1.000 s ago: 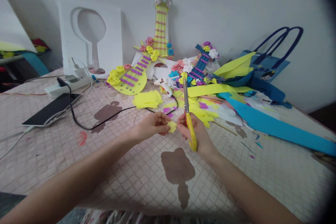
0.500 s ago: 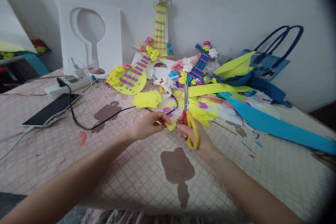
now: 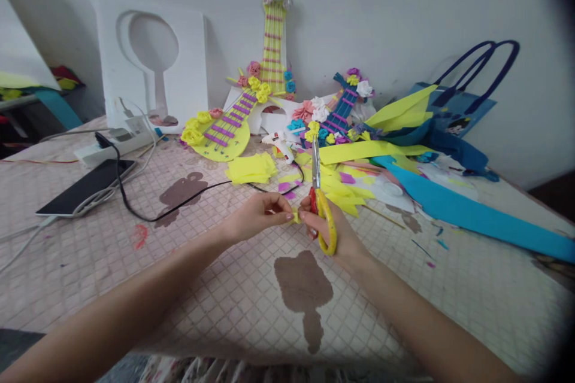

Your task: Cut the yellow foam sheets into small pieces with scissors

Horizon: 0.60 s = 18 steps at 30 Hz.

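Between the fingertips of my left hand (image 3: 259, 215) is a small yellow paper piece (image 3: 296, 215), mostly covered by the fingers. My right hand (image 3: 339, 230) is closed around scissors (image 3: 327, 224) with yellow and red handles, blades pointing away from me. The right thumb and fingertips also meet the near edge of the paper piece. Just beyond the hands lies a stack of yellow paper pieces (image 3: 252, 168). A white glue gun (image 3: 282, 148) rests behind it, its black cord running left.
Decorated paper guitars (image 3: 229, 128) lean at the back. Yellow paper scraps (image 3: 344, 191) and a long blue paper strip (image 3: 476, 212) spread to the right, before a blue bag (image 3: 467, 111). On the left are a phone (image 3: 85, 187) and a white power strip (image 3: 112, 143).
The paper piece, flatter and more visible before, is now folded or pinched smaller between my fingertips. My two hands have drawn slightly closer together; the scissors stay in my right hand.
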Each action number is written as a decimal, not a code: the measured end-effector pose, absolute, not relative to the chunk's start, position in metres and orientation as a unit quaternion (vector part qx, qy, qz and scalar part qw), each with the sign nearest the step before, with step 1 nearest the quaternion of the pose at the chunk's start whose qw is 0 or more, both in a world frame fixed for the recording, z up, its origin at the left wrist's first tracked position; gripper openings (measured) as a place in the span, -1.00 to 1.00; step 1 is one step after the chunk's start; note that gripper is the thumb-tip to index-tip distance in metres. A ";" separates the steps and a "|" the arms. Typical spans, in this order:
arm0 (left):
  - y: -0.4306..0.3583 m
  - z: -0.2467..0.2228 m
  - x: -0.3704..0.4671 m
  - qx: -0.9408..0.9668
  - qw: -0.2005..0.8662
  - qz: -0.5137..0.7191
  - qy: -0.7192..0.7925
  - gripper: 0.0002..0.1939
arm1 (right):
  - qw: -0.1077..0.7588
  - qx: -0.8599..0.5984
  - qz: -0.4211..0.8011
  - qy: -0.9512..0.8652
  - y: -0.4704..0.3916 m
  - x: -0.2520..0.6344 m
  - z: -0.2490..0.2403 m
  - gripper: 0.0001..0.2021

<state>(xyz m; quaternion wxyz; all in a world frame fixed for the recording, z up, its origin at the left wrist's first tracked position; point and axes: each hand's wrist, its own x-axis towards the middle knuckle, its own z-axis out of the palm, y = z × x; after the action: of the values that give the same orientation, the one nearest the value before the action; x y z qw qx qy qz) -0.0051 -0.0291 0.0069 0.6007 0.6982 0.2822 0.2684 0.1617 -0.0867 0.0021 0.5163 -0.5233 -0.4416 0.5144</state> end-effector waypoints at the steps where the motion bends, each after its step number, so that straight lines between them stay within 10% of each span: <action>1: -0.030 0.007 -0.004 0.681 0.616 0.270 0.290 -0.78 | 0.518 -0.522 0.514 -0.442 -0.087 0.161 0.002 -0.76; 18: -0.035 -0.001 0.002 0.523 0.719 0.314 0.332 -0.71 | 0.518 -0.520 0.513 -0.446 -0.088 0.157 0.003 -0.75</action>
<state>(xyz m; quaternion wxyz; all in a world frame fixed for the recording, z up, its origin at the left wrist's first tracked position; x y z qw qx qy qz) 0.0019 -0.0355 -0.0010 0.7193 0.5228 0.3323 0.3144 0.1571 -0.0880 0.0030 0.5176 -0.5198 -0.4460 0.5128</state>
